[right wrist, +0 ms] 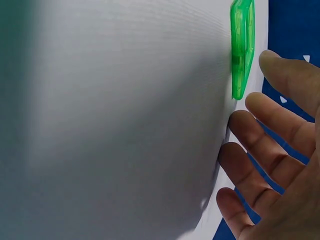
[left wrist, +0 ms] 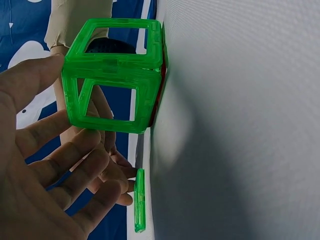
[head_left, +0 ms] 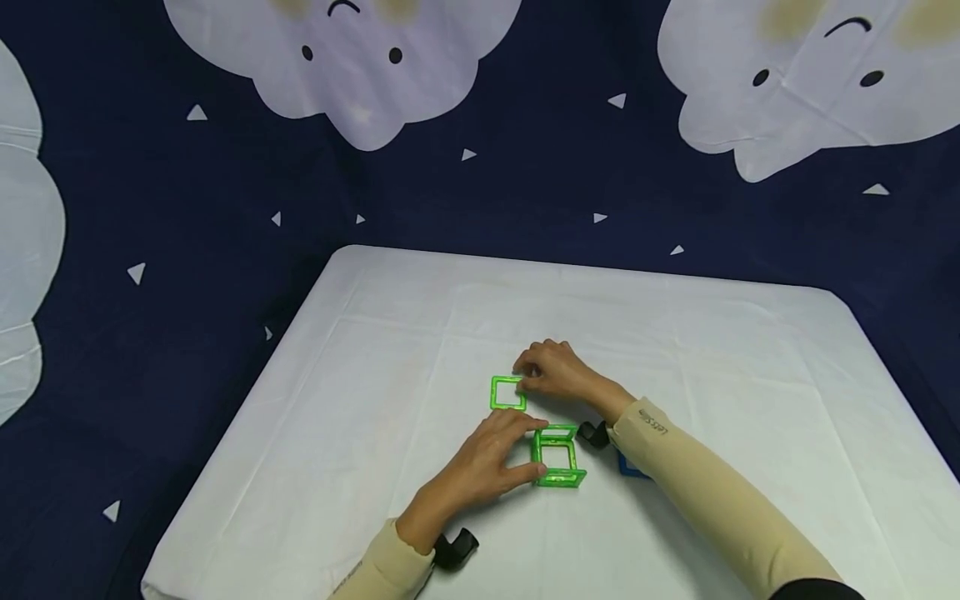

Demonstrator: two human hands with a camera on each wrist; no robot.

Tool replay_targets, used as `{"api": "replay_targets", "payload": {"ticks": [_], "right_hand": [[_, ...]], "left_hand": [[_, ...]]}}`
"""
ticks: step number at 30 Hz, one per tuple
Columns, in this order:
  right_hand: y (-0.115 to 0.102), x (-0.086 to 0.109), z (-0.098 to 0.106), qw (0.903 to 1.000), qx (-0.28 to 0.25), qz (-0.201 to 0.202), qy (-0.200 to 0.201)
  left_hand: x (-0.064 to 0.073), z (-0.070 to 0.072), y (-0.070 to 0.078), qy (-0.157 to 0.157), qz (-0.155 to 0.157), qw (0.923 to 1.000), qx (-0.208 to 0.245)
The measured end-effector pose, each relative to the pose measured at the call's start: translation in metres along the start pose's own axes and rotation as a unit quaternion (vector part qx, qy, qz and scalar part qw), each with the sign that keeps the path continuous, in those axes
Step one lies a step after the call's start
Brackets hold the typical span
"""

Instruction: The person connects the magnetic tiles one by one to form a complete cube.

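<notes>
Our right hand point(head_left: 551, 371) touches a flat green plastic square frame point(head_left: 507, 392) mid-tabletop point(head_left: 375, 333), fingers loose; our left hand point(head_left: 487, 458), fingers spread, steadies a green frame cube point(head_left: 557, 456). Light, stiff pieces, seemingly best pinched by their edges.

Both forearms, in beige sleeves, reach forward from the lower edge of the head view. The left hand point(head_left: 480, 467) lies palm down, its fingers point(left wrist: 75, 150) stretched forward and slightly spread, the thumb held apart below them. The right arm crosses in from the right, wrist bent, and the right hand point(head_left: 551, 371) sits beyond the left one, knuckles raised. Its fingers point(right wrist: 260, 135) show loosely extended and fanned in the right wrist view.
</notes>
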State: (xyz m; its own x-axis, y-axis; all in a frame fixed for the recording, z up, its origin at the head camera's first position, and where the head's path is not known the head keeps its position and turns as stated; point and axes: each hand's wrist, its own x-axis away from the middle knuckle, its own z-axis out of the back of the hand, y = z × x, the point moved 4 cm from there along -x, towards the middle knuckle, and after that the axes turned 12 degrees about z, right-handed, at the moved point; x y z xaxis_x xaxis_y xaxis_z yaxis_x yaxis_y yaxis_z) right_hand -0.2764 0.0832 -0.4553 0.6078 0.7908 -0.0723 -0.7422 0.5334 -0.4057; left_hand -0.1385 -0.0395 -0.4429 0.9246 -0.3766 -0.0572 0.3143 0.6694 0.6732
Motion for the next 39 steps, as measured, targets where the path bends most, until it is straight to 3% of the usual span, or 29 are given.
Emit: {"api": "replay_targets", "payload": {"ticks": [11, 39], "right_hand": [[0.0001, -0.0008, -0.0042, 0.9999, 0.010, -0.004, -0.009], [0.0031, 0.0003, -0.0072, 0.9984, 0.017, -0.020, 0.049]], "left_hand": [[0.0000, 0.0017, 0.0006, 0.006, -0.007, 0.9999, -0.010], [0.0011, 0.0025, 0.0033, 0.013, -0.012, 0.9997, -0.015]]}}
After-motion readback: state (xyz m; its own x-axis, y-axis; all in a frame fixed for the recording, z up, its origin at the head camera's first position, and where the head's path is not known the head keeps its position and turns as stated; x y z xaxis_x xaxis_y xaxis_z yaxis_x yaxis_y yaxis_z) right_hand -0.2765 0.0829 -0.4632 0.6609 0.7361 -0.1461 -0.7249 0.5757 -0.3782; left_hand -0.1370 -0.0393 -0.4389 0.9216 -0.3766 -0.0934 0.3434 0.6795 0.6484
